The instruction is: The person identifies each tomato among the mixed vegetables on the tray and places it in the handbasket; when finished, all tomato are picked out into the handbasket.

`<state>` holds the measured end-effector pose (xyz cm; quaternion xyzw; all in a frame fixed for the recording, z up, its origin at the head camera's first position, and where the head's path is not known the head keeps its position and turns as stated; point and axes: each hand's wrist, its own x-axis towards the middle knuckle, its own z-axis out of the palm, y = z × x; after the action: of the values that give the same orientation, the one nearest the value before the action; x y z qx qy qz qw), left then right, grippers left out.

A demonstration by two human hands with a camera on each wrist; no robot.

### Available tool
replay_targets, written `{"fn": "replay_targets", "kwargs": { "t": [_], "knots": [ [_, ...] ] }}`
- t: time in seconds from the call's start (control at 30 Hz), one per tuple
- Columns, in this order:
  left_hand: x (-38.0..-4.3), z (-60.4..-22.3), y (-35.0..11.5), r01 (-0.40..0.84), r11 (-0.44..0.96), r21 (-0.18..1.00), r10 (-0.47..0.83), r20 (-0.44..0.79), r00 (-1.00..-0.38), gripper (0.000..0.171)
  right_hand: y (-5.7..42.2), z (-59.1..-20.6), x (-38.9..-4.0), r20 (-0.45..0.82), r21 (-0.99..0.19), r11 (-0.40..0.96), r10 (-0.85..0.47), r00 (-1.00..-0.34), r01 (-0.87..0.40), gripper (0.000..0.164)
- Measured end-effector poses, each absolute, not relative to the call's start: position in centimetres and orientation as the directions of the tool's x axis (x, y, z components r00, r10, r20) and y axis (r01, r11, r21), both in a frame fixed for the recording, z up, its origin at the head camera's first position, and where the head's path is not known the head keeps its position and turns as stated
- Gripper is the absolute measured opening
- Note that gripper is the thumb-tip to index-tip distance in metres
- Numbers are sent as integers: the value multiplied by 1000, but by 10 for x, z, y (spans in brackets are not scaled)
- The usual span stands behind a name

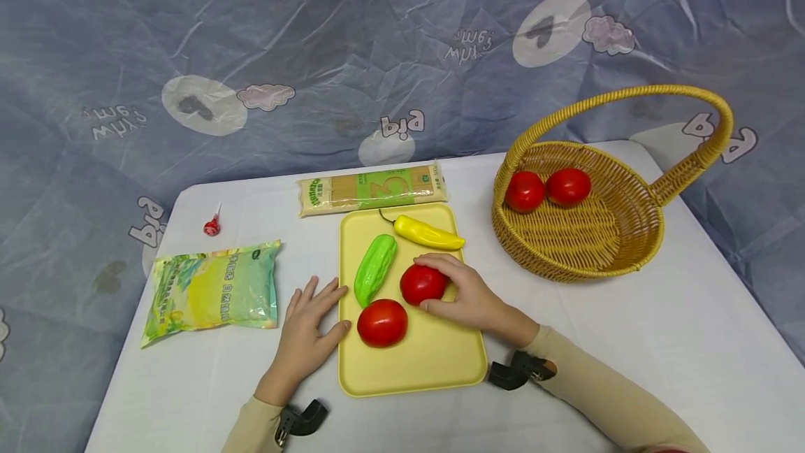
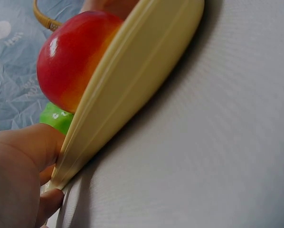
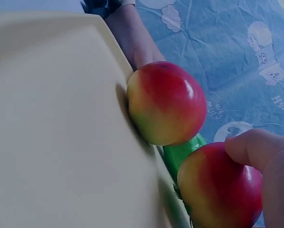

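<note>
A yellow tray (image 1: pixel 434 369) lies on the white table. My left hand (image 1: pixel 306 334) spreads its fingers along the tray's left edge, fingertips and thumb at the rim. On the right, my right hand (image 1: pixel 468 296) grips a red mango (image 1: pixel 420 284), thumb in front and fingers over the far side. Its skin shades to yellow in the right wrist view. Another red mango (image 1: pixel 382 323) sits on the tray in front and to the left of it. Behind that lies a green bitter melon (image 1: pixel 375 270). A yellow chili pepper (image 1: pixel 429 233) rests across the tray's far right edge.
A wicker basket (image 1: pixel 581 275) with a tall handle holds two red fruits (image 1: pixel 569 187) at the right. A pack of noodles (image 1: pixel 374 189) lies behind the tray. To the left are a green-and-yellow bag (image 1: pixel 214 293) and a red lollipop (image 1: pixel 212 226). A printed cloth (image 1: pixel 352 40) hangs behind.
</note>
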<state>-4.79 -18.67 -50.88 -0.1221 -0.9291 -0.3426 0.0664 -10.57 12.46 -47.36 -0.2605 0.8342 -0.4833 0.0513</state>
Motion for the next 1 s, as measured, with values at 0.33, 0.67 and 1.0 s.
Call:
{"fn": "replay_targets", "kwargs": {
  "t": [0.33,0.67,1.0],
  "knots": [
    [-48,-510,-186,271,729,629,181,205,-962,54,135,-463,-107,166,-819,410,-500,-850,-401,58],
    [-47,-509,-187,272,732,624,180,209,-961,54,158,-439,-107,230,-762,428,-523,-821,-486,58],
    [-48,-510,-187,272,726,631,180,208,-961,54,183,-407,-106,234,-718,488,-503,-832,-497,59]
  ]
}}
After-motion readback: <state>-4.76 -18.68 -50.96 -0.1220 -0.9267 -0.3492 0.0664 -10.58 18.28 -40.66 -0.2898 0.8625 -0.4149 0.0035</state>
